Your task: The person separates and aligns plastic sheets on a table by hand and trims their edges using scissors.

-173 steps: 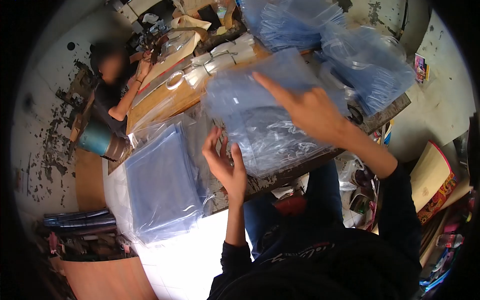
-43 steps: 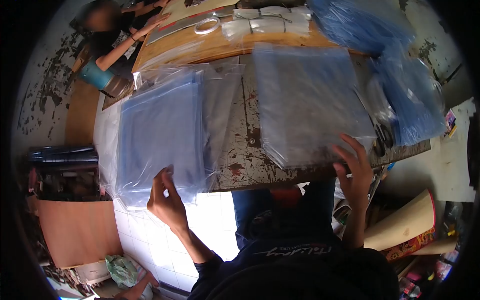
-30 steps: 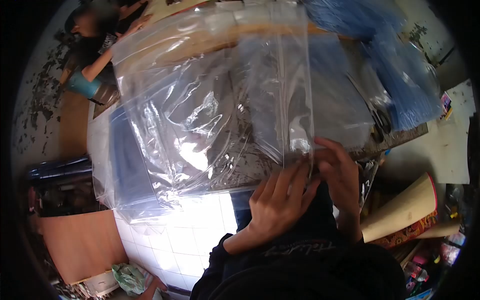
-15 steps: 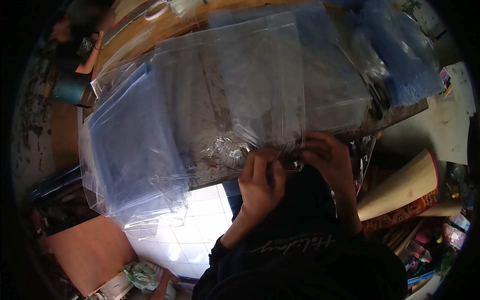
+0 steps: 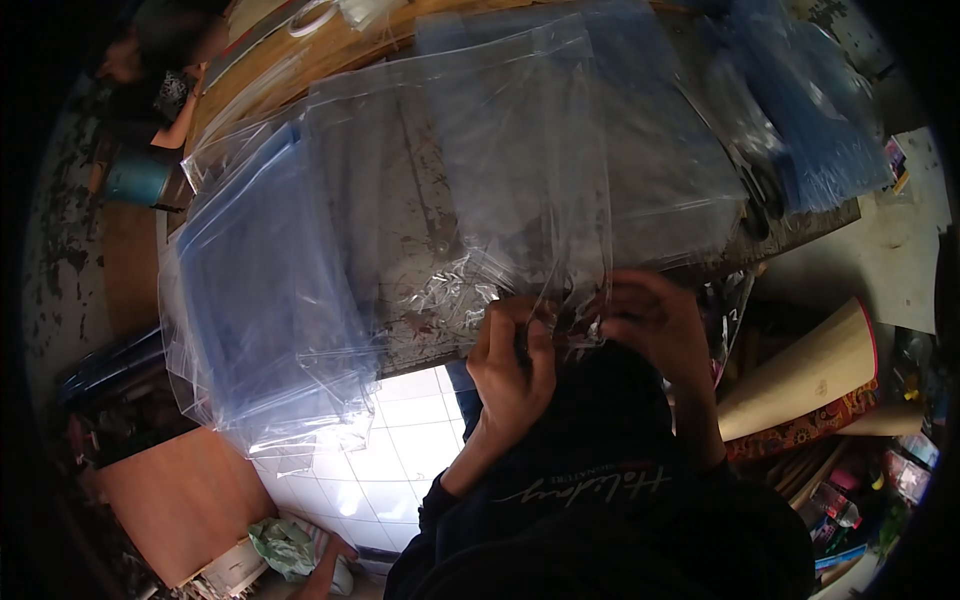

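A clear plastic sheet (image 5: 520, 150) lies across the table, its near edge bunched between my hands. My left hand (image 5: 510, 360) is closed, thumb against fingers, on that near edge. Close by on the right, my right hand (image 5: 655, 320) has bent fingers pinching the same sheet near its corner. Whether anything small sits between the fingertips is too dark to make out. Left of my hands is a pile of shiny clear plastic scraps (image 5: 450, 290). Folded bluish plastic sheets (image 5: 260, 270) lie on the left, overhanging the table edge.
Black-handled scissors (image 5: 762, 205) lie at the table's right, beside crumpled blue plastic (image 5: 805, 110). A tape roll (image 5: 312, 18) rests at the back. Another person's arm (image 5: 180, 125) shows at upper left, a further hand (image 5: 335, 555) at lower left. A rolled mat (image 5: 800, 375) stands right.
My left hand has shifted slightly left and down, and the right hand slightly down. The sheet's near edge is drawn a little lower between them.
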The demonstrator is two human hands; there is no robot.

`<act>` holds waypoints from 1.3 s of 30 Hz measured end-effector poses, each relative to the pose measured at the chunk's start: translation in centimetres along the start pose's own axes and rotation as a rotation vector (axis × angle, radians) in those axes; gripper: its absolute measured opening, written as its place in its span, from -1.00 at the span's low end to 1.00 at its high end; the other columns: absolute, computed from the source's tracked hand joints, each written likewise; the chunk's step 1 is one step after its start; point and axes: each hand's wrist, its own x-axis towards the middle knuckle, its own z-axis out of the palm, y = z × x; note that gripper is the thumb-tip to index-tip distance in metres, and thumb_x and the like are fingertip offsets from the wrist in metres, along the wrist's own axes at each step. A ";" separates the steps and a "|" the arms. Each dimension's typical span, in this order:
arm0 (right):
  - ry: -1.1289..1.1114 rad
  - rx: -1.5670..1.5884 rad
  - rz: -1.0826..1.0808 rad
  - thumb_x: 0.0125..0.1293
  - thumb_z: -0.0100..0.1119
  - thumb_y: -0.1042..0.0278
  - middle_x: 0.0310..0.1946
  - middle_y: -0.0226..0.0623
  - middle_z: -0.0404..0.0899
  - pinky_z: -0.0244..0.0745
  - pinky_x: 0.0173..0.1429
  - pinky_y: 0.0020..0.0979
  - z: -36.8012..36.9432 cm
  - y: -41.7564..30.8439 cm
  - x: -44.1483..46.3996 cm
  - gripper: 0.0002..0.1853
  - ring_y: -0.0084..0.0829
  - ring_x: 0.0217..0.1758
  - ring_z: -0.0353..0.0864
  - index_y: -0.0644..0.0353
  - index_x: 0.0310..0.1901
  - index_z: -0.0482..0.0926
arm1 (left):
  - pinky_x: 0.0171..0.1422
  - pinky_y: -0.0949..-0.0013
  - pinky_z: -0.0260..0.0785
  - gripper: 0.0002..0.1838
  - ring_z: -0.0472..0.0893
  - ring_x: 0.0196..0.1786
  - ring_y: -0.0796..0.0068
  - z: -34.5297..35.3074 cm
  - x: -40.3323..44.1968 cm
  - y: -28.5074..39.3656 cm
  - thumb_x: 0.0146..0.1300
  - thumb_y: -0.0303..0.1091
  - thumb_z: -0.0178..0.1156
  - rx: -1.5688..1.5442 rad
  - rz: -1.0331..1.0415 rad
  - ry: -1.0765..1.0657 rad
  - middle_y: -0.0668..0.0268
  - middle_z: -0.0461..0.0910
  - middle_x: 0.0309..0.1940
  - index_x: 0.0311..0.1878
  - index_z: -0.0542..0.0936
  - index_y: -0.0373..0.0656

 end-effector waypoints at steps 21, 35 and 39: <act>-0.164 0.197 0.105 0.11 0.12 0.69 -0.29 -0.06 0.59 0.60 -0.04 -0.31 -0.7 -1.2 -0.6 -0.66 -0.28 -0.17 0.62 0.41 -0.03 0.43 | -0.40 0.43 0.32 -0.88 0.50 -0.51 0.48 -0.3 0.4 0.5 0.25 -0.47 -0.07 -0.120 -0.077 0.034 0.21 0.56 -0.45 -0.28 0.44 -0.28; -0.048 -0.051 0.028 0.20 0.10 0.57 -0.35 -0.25 0.60 0.51 -0.16 -0.53 -0.3 -2.4 -2.0 -0.86 -0.50 -0.27 0.62 0.37 -0.20 0.51 | -0.02 0.28 0.33 -0.85 0.55 -0.11 0.42 -0.3 1.3 3.4 0.16 -0.31 0.12 0.489 0.547 -0.115 0.34 0.54 -0.18 -0.22 0.55 -0.10; 0.001 -0.216 -0.086 0.23 0.08 0.53 -0.41 -0.24 0.60 0.49 -0.19 -0.53 -0.8 -2.2 -1.9 -0.86 -0.54 -0.29 0.61 0.37 -0.20 0.51 | 0.09 0.25 0.28 -0.65 0.49 -0.06 0.35 0.5 0.5 2.7 -0.14 -0.30 0.38 0.498 0.570 -0.149 0.46 0.52 -0.14 -0.19 0.58 0.01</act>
